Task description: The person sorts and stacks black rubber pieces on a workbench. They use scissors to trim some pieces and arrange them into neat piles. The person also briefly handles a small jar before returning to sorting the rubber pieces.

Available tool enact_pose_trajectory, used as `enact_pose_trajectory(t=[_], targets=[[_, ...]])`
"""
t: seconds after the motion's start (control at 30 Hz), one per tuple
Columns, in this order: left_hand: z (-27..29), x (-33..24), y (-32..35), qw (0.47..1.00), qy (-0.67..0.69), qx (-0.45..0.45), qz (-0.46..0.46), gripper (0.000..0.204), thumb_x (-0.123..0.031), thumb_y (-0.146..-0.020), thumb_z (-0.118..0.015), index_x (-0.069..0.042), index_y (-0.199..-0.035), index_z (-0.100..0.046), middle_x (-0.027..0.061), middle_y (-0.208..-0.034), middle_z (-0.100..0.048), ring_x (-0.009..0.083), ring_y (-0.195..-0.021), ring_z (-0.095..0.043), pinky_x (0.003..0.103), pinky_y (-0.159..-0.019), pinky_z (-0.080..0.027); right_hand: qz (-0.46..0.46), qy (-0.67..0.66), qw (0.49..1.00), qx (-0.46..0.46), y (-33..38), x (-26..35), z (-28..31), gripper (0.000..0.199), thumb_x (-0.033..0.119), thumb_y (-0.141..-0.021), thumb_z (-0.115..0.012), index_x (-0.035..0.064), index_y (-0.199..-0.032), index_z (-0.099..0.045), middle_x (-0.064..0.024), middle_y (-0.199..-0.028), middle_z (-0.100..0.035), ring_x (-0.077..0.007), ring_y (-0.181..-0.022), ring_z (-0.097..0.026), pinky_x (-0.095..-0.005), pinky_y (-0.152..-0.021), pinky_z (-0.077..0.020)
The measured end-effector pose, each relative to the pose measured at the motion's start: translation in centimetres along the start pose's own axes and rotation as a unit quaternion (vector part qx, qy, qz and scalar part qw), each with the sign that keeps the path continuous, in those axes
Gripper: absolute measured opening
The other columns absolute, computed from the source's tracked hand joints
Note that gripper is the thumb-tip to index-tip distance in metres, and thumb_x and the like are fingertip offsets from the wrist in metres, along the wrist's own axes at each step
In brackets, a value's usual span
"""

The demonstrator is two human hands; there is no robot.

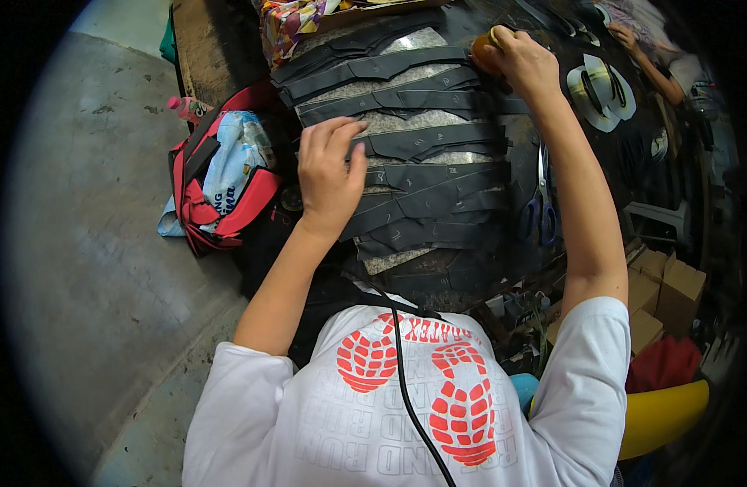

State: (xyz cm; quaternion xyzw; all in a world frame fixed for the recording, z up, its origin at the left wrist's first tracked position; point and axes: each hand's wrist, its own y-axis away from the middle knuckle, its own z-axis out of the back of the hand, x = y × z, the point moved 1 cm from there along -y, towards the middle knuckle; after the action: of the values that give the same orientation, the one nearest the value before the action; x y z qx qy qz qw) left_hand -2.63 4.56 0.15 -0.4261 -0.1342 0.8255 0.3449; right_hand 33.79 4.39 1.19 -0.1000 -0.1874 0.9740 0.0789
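My right hand is closed around an orange-brown rounded object with a yellowish top, at the far right end of the dark strips. Its exact kind is partly hidden by my fingers. My left hand holds nothing; its fingers are bent and apart above the left ends of the strips. Several rows of dark grey, curved cut pieces with small pale marks overlap on a speckled grey board. Scissors with blue handles lie right of the rows, blades pointing away from me.
Left of the table sits a red and black bag with a pink-capped bottle. A patterned box stands at the far edge. White shoe-shaped pieces lie at the right, near another person's arm. Cardboard boxes are lower right.
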Motion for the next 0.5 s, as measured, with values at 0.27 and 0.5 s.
enact_pose_trajectory(t=[0.27, 0.5], targets=[[0.9, 0.4, 2.8, 0.999, 0.005, 0.028, 0.023, 0.029, 0.002, -0.079, -0.070, -0.005, -0.107, -0.070, 0.0093, -0.110, -0.066, 0.0319, -0.104, -0.059, 0.042, -0.092, -0.049, -0.087, -0.063, 0.990, -0.092, 0.5, 0.5, -1.6, 0.049, 0.031, -0.092, -0.072, 0.0229, -0.137, -0.054, -0.0142, -0.105, -0.068, -0.0381, -0.093, -0.069, -0.0469, -0.079, -0.0577], [-1.9, 0.2, 0.8, 0.988, 0.009, 0.115, -0.098, 0.028, -0.004, -0.077, -0.077, -0.006, -0.104, -0.072, 0.0081, -0.110, -0.067, 0.0309, -0.107, -0.060, 0.043, -0.093, -0.052, -0.238, -0.275, 0.931, -0.041, 1.9, 2.4, 1.1, 0.107, 0.025, -0.079, -0.085, 0.0161, -0.162, -0.019, -0.0161, -0.130, -0.063, -0.0331, -0.117, -0.063, -0.0431, -0.100, -0.0505]])
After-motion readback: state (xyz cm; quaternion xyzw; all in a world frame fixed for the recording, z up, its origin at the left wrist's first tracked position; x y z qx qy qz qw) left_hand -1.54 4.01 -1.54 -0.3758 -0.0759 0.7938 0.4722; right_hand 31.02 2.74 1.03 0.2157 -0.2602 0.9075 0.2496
